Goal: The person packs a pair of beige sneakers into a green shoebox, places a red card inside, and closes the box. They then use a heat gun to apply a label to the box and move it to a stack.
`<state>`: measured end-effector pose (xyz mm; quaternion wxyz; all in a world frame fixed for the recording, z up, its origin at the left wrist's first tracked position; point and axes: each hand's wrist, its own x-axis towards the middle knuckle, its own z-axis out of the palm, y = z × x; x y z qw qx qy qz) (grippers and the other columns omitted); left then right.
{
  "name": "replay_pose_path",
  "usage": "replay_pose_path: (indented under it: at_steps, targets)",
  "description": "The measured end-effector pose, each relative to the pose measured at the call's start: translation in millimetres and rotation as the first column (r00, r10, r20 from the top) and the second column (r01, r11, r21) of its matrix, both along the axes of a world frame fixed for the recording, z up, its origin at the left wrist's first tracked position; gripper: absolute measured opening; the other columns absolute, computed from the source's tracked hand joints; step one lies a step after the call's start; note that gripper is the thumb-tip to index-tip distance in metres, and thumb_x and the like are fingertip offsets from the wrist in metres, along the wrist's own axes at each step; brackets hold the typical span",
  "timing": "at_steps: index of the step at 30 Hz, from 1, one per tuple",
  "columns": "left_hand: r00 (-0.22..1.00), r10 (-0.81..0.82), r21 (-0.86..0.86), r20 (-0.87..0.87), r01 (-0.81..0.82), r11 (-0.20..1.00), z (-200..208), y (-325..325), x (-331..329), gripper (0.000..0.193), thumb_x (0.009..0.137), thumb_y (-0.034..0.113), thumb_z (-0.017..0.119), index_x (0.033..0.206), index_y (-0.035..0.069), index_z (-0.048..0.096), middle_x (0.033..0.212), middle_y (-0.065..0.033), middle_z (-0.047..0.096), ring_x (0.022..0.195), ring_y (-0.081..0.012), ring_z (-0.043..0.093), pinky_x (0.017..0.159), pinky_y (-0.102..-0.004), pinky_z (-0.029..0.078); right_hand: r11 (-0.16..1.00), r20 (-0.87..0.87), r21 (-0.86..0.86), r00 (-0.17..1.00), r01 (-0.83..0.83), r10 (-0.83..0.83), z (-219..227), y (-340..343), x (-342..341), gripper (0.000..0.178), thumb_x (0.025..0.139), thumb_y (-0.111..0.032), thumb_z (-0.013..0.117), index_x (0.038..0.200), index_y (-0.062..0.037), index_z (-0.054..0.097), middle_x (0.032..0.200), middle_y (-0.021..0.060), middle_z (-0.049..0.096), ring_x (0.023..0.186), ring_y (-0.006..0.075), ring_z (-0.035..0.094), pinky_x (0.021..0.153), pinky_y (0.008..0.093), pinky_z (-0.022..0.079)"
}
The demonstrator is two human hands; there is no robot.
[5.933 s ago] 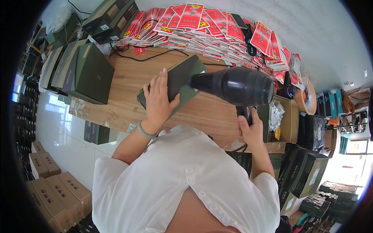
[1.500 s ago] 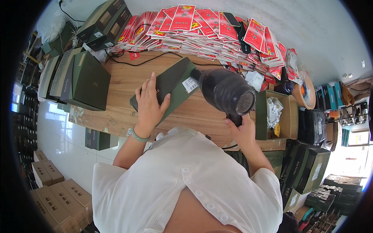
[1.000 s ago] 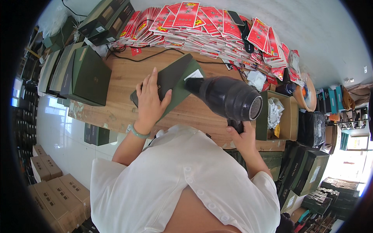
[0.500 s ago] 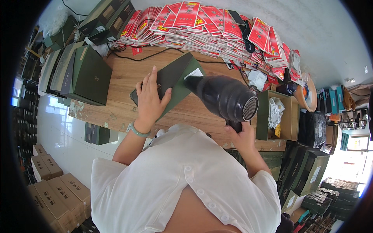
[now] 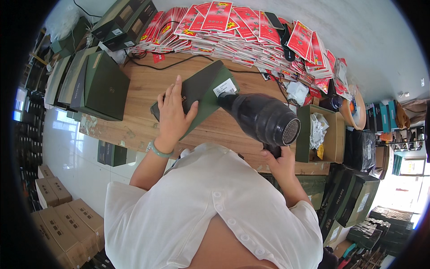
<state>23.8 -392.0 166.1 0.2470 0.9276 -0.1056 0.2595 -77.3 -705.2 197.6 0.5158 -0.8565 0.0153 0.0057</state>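
Observation:
A dark green and brown lidded box (image 5: 204, 85) lies tilted on the wooden table. My left hand (image 5: 174, 110) rests on it with fingers stretched out and thumb apart. A white label (image 5: 225, 87) sits on the box's right end. My right hand (image 5: 281, 162) is closed round the handle of a black hair dryer (image 5: 260, 115). The dryer's nozzle points left at the label's lower edge, very close to it; whether they touch I cannot tell.
Red-and-white printed packets (image 5: 242, 42) lie heaped along the back. Green boxes (image 5: 105, 85) stand at the left. An open box (image 5: 331, 134) with silvery packets is at the right. A black cable (image 5: 179, 63) crosses the wooden table (image 5: 143, 94).
The hair dryer has shifted slightly down and to the right with my right hand, uncovering more of the white label. My left hand has stayed on the box.

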Motion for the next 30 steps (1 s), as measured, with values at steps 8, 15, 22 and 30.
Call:
replay_pose_path:
  at_steps: [8, 15, 22, 30]
  targets:
    - [1.0, -0.004, 0.017, 0.023, 0.004, 1.0, 0, -3, -2, 0.081, 0.084, 0.027, 0.069, 0.148, -0.005, 0.03, 0.122, -0.0211, 0.056, 0.121, -0.0335, 0.049, 0.103, -0.0462, 0.03, 0.994, 0.139, -0.103, 0.99, 0.049, -0.034, -8, -13, 9, 0.059, 0.086, -0.023, 0.077, 0.133, -0.0008, 0.051, 0.074, 0.0028, 0.061, 0.055, 0.0092, 0.055, 0.052, 0.0261, 0.047]
    - [1.0, -0.002, 0.016, 0.008, 0.002, 1.0, 1, -2, -2, 0.081, 0.084, 0.027, 0.069, 0.148, -0.005, 0.031, 0.122, -0.0216, 0.056, 0.122, -0.034, 0.048, 0.104, -0.0471, 0.029, 0.997, 0.123, -0.046, 0.991, 0.056, -0.05, -21, -24, 23, 0.06, 0.089, -0.024, 0.073, 0.137, -0.0005, 0.046, 0.067, 0.0008, 0.055, 0.05, 0.0067, 0.049, 0.044, 0.0235, 0.04]
    - [1.0, 0.008, 0.037, 0.009, -0.008, 0.999, -2, -2, -2, 0.081, 0.085, 0.028, 0.068, 0.148, -0.004, 0.03, 0.123, -0.0211, 0.056, 0.122, -0.0341, 0.048, 0.105, -0.0471, 0.029, 0.994, 0.101, -0.05, 0.99, 0.099, -0.094, -21, -28, 33, 0.057, 0.09, -0.029, 0.071, 0.131, 0.0029, 0.048, 0.073, 0.0046, 0.057, 0.057, 0.0101, 0.052, 0.052, 0.0252, 0.042]
    - [1.0, 0.006, 0.028, -0.004, -0.006, 1.0, -1, 0, 0, 0.081, 0.085, 0.029, 0.068, 0.149, -0.004, 0.03, 0.125, -0.0212, 0.055, 0.121, -0.0335, 0.049, 0.104, -0.0463, 0.029, 0.995, -0.107, 0.016, 0.989, 0.103, -0.101, 4, -17, 48, 0.059, 0.088, -0.036, 0.074, 0.13, -0.0003, 0.052, 0.079, 0.0085, 0.061, 0.063, 0.0133, 0.056, 0.059, 0.0268, 0.046]
